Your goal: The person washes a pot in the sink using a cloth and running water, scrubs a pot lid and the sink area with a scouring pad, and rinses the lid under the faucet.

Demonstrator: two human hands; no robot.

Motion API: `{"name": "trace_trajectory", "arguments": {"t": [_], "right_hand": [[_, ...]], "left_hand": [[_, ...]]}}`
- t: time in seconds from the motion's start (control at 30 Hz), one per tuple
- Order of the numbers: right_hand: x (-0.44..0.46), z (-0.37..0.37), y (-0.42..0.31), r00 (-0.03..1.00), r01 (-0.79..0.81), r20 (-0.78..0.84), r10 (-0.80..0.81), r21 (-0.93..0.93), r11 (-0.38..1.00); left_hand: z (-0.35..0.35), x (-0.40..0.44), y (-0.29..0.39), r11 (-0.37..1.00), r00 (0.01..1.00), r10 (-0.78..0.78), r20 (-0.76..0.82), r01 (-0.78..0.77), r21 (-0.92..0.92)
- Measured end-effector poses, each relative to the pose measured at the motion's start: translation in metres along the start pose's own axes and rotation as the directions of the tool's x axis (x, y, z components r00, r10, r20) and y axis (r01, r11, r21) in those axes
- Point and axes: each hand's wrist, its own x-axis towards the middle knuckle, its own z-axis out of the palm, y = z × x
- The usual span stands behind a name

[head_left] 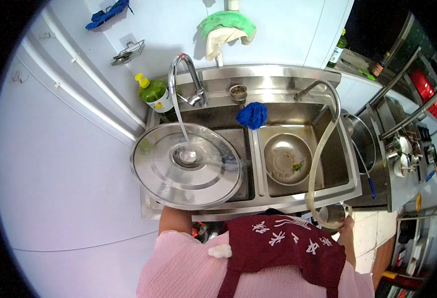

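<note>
A large round metal pot lid (208,184), knob side up, is over the left basin. Water from the left tap (182,74) runs onto its knob. My left forearm (175,220) reaches up to the lid's near rim; the hand itself is hidden beneath, and the lid appears held up by it. At the sink's front right, my right hand (346,224) is closed at the lower end of a pale hose (312,186). The hose hangs from the right tap (323,83). A metal vessel (331,212) shows behind the hose, partly covered.
The right basin holds a round metal bowl (278,149) with green scraps. A blue cloth (252,115) lies over the divider. A green soap bottle (155,97) stands behind the left basin. To the right are a large pan (365,144) and a counter with several bowls (402,165).
</note>
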Motion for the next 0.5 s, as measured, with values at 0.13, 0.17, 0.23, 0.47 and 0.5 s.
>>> {"name": "trace_trajectory", "arguments": {"t": [0.13, 0.17, 0.23, 0.47, 0.5], "right_hand": [[-0.006, -0.003, 0.001, 0.999, -0.017, 0.044, 0.016, 0.036, 0.999], [-0.012, -0.001, 0.000, 1.000, -0.002, 0.013, 0.002, -0.012, 1.000], [-0.023, 0.004, -0.004, 1.000, 0.011, -0.018, -0.012, -0.062, 0.998], [-0.031, 0.010, -0.007, 1.000, 0.009, 0.013, -0.009, 0.009, 1.000], [-0.039, 0.013, -0.011, 1.000, -0.012, -0.001, 0.012, 0.009, 1.000]], "left_hand": [[-0.005, -0.005, 0.001, 1.000, 1.000, 0.009, -0.004, -0.009, -0.017], [-0.005, -0.006, 0.001, 1.000, 1.000, 0.011, -0.007, -0.011, -0.018], [-0.008, -0.008, 0.001, 0.999, 1.000, 0.018, -0.012, -0.018, -0.026], [-0.006, -0.006, 0.004, 0.998, 0.999, 0.038, -0.005, -0.038, -0.041], [-0.005, -0.005, 0.005, 0.998, 0.999, 0.041, -0.003, -0.041, -0.043]]}}
